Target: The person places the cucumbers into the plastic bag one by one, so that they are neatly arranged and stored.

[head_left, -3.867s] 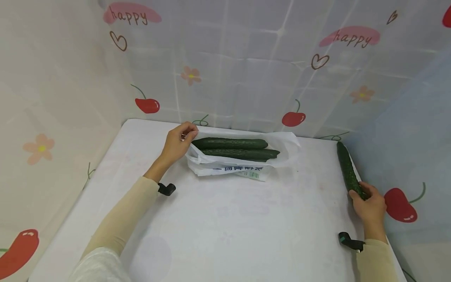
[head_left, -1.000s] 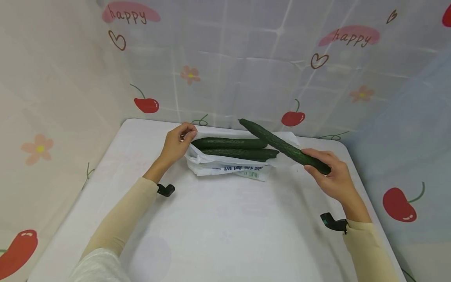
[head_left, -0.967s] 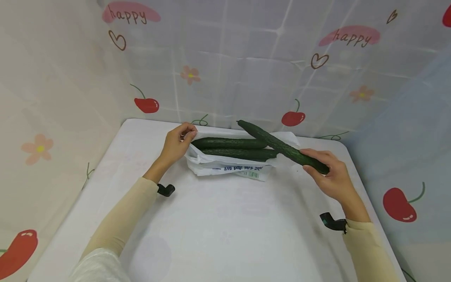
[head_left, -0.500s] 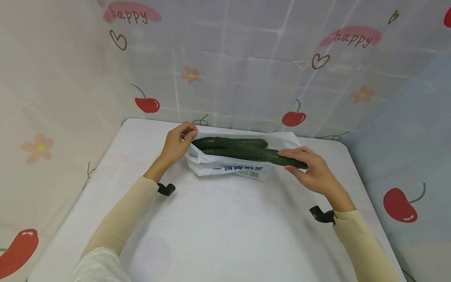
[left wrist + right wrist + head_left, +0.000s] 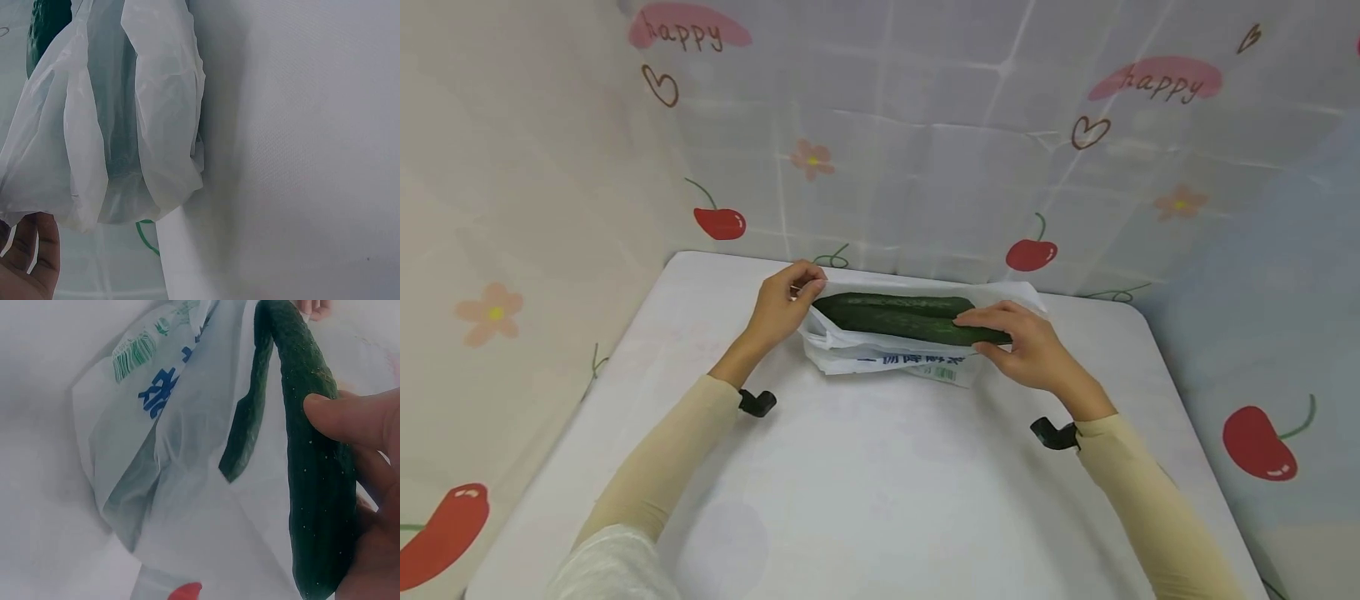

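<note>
A white plastic bag (image 5: 842,361) with blue print lies with its mouth facing up near the table's back edge. My left hand (image 5: 781,307) pinches the bag's left edge, and its fingers show at the bag's lower corner in the left wrist view. With fingers and thumb, my right hand (image 5: 1033,346) grips the near end of a dark green cucumber (image 5: 320,469), which stretches leftward into the bag's mouth. Behind it in the bag lies another cucumber (image 5: 917,302). A further cucumber (image 5: 242,440) shows beneath the held one in the right wrist view.
The bag rests on a white-covered table (image 5: 880,500). A printed curtain (image 5: 925,183) with cherries, flowers and the word "happy" rises behind the table and along both sides. Black wrist cameras (image 5: 757,403) sit on both forearms.
The right hand has taken the cucumber from the table's right edge, carried it left, lowered it over the bag and slid it further left among the others. The left hand has stayed at the bag's edge.
</note>
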Demonstrator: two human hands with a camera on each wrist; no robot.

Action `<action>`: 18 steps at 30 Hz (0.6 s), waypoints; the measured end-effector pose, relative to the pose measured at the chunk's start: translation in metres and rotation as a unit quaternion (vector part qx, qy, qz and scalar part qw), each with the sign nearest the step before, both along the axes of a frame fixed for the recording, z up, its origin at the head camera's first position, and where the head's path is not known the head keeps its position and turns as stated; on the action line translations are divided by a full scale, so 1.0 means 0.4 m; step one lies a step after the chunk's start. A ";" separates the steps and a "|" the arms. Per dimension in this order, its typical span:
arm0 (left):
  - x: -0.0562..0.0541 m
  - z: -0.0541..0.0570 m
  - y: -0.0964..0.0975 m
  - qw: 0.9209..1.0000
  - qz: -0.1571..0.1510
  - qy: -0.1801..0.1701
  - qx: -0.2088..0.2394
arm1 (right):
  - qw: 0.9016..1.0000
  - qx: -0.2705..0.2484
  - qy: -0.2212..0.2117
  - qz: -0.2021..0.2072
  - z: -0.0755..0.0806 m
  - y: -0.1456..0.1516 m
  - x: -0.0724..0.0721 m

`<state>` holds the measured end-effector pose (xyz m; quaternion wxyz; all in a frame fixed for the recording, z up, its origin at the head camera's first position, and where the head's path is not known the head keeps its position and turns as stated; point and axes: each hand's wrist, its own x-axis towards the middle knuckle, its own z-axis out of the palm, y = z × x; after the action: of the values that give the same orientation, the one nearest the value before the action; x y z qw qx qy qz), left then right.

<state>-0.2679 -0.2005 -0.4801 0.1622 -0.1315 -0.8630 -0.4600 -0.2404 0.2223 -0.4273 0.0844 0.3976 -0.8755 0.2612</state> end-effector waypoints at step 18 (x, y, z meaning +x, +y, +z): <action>0.001 0.001 -0.001 1.000 -0.004 0.012 -0.004 | 0.986 0.035 -0.160 0.009 -0.013 -0.088 -0.084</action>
<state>-0.2677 -0.2011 -0.4799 0.1699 -0.1413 -0.8623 -0.4556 -0.2739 0.1872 -0.4326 -0.0734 0.3617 -0.8826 0.2910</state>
